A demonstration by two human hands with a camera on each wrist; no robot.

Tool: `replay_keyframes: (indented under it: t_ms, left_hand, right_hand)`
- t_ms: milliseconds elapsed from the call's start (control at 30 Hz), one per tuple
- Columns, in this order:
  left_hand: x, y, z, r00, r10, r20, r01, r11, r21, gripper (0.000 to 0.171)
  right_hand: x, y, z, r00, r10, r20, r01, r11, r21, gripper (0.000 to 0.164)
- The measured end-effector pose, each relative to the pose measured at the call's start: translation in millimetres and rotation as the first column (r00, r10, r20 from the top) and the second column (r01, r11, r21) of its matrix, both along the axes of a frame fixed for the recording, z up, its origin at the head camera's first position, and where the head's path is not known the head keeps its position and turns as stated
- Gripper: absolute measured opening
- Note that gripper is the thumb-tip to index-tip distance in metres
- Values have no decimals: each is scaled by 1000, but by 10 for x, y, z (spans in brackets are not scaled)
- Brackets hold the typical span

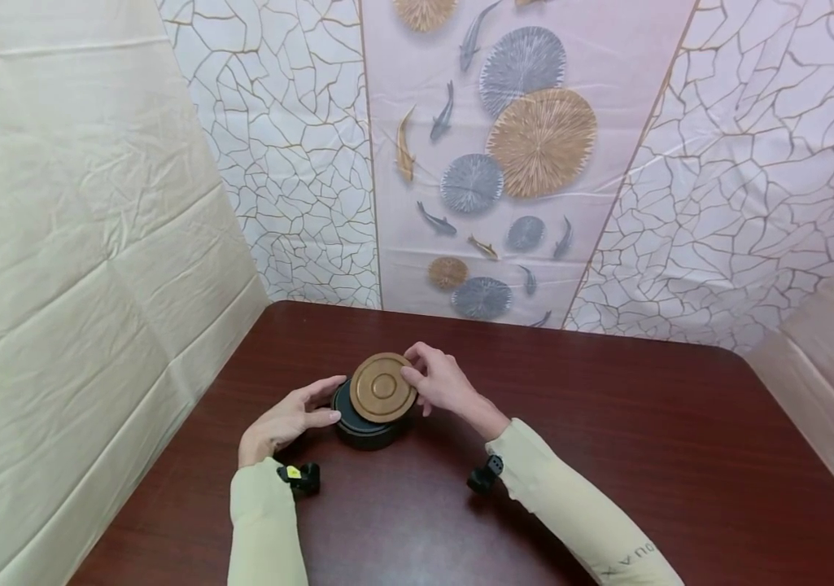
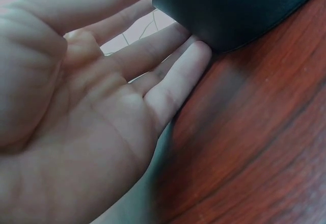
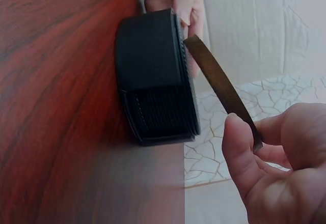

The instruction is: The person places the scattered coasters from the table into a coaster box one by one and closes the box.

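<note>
A round brown coaster with concentric rings tilts over a black round coaster holder on the table. My right hand pinches the coaster's right edge between thumb and fingers. In the right wrist view the coaster leans edge-on, its far end close to the holder's rim and its near end raised. From the left side my left hand holds the holder, thumb at the front and fingers behind. The left wrist view has its fingertips against the holder's black wall. The coaster partly hides the holder's top.
The dark reddish wooden table extends around the holder, mostly to the right. A patterned cloth hangs behind its back edge. Pale fabric hangs along the left side. A small black camera is strapped to each wrist.
</note>
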State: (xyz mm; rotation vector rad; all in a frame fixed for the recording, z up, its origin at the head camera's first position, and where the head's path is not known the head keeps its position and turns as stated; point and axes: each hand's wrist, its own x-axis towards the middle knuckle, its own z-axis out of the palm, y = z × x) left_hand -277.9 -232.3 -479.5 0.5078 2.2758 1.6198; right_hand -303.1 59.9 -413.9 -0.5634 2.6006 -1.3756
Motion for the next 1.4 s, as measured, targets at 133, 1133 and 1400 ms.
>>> replay_keyframes:
  t_ms: [133,1133,1400]
  left_hand:
    - [4,1,0,1000,-1,13,1,1000,10,69]
    - [31,-9,-21,998,-26,50,23,998,55,72]
    - [23,-15,-22,998,-41,43,39,998,44,72]
  right_hand:
    - [11,-75,-25,1000,26,-7,-26,999,25,23]
    - [-87,-218,-142,996,45,-79,-16,940,339,15]
    - [-91,-188,-166,997,51,-51,-32,946,324,17]
